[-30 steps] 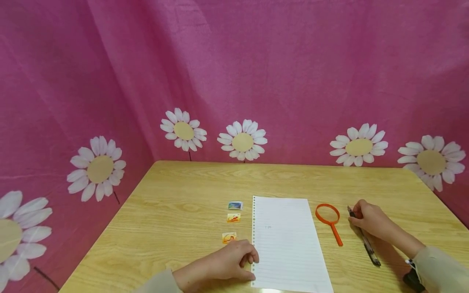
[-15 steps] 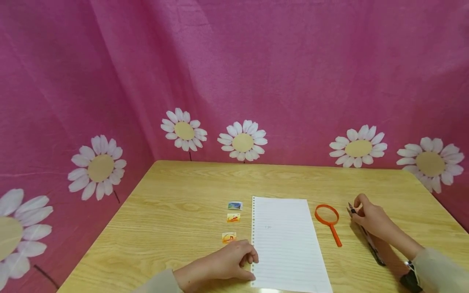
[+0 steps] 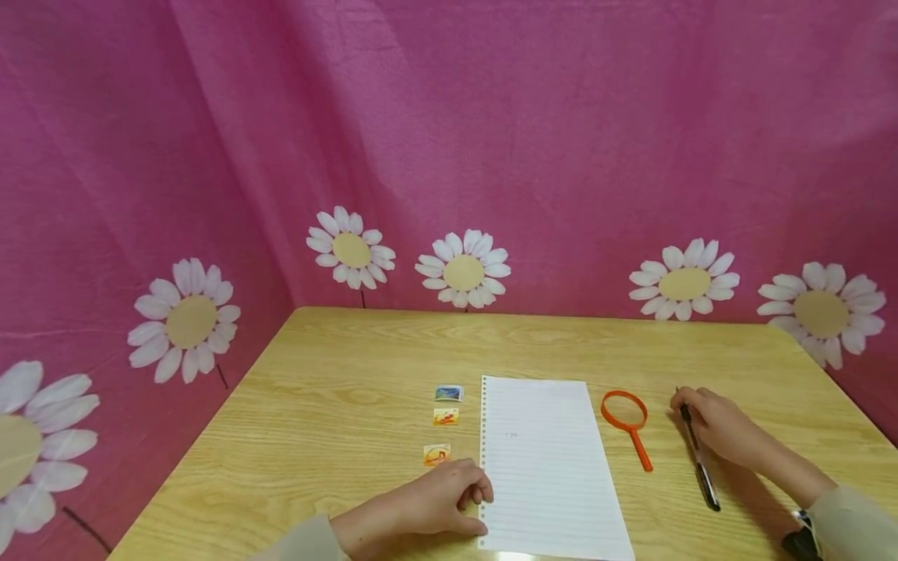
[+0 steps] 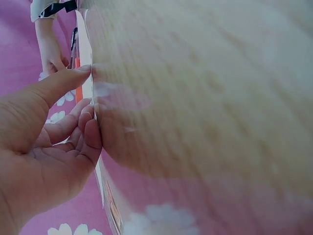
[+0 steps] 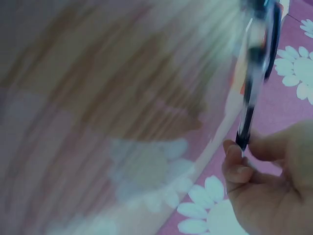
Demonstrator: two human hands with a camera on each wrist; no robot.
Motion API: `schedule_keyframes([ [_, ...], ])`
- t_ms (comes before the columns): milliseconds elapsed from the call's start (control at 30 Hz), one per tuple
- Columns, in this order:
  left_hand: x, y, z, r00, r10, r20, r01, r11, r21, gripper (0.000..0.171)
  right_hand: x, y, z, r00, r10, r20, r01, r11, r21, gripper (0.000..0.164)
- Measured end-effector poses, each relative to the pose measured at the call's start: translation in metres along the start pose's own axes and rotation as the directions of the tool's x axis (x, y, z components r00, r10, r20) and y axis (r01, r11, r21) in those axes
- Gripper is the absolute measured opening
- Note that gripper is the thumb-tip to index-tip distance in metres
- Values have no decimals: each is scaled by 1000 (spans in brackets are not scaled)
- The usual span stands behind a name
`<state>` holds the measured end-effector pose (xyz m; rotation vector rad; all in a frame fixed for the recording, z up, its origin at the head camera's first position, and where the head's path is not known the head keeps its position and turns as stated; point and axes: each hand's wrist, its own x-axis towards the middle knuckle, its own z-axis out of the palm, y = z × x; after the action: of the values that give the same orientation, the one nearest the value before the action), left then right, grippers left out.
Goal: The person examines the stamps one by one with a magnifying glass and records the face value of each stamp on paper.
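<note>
Pen (image 3: 698, 460): right hand (image 3: 722, 425) pinched it, nearer tabletop's right edge (image 3: 817, 389); pickup or put-down unclear;
Paper (image 3: 554, 467): left hand (image 3: 442, 499) touched it, thumb apart;
Next: steadiness seemed needed

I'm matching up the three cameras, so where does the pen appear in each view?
Head: the pen is at lower right, right of the orange magnifying glass.
Left wrist: near the upper left, a thin dark strip, small and seen nearly edge-on to the table.
Right wrist: upper right, large and blurred, running down to the thumb and fingers.
Shared landmark: the right hand, beside the pen in all three.
</note>
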<state>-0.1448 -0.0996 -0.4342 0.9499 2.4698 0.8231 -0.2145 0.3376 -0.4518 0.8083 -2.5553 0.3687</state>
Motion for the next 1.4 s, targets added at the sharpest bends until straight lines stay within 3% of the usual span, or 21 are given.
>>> schedule_keyframes([
  [167, 0, -1, 0, 1000, 5, -5, -5, 1000, -3, 26, -4, 9, -2, 983, -174, -65, 169, 983, -74, 47],
  [200, 0, -1, 0, 1000, 7, -4, -7, 1000, 0, 25, -5, 10, -3, 979, -195, -61, 188, 976, -106, 37],
  [400, 0, 1, 0, 1000, 3, 6, -3, 1000, 0, 25, -11, 8, -7, 982, -187, 25, 187, 946, -265, 34],
  [433, 0, 1, -1, 1000, 0, 7, 0, 1000, -3, 24, -10, 7, -9, 986, -163, 36, 167, 950, -265, 44],
  [567, 0, 2, -2, 1000, -5, 10, 5, 1000, -6, 24, -7, 2, -13, 997, -71, 30, 76, 980, -185, 46],
  [667, 0, 2, -1, 1000, -7, 13, 7, 1000, -5, 24, -2, -4, -14, 998, -52, -21, 51, 996, -67, 45],
  [800, 0, 1, -1, 1000, -12, 15, 12, 1000, -5, 24, 4, -15, -14, 997, -14, -72, 21, 995, 93, 29],
  [900, 1, 1, -1, 1000, -17, 20, 17, 1000, -7, 24, 8, -22, -13, 995, 46, -92, -23, 971, 237, 17],
  [967, 1, 1, -2, 1000, -17, 21, 17, 1000, -11, 24, 9, -25, -12, 991, 105, -83, -69, 934, 352, 14],
  [1133, 0, 1, -1, 1000, -13, 24, 13, 1000, -16, 24, 10, -32, -15, 968, 247, -53, -184, 832, 523, 11],
  [1400, 1, 1, -1, 1000, -8, 21, 8, 1000, -7, 24, 13, -40, -26, 897, 440, 44, -409, 788, 459, 14],
])
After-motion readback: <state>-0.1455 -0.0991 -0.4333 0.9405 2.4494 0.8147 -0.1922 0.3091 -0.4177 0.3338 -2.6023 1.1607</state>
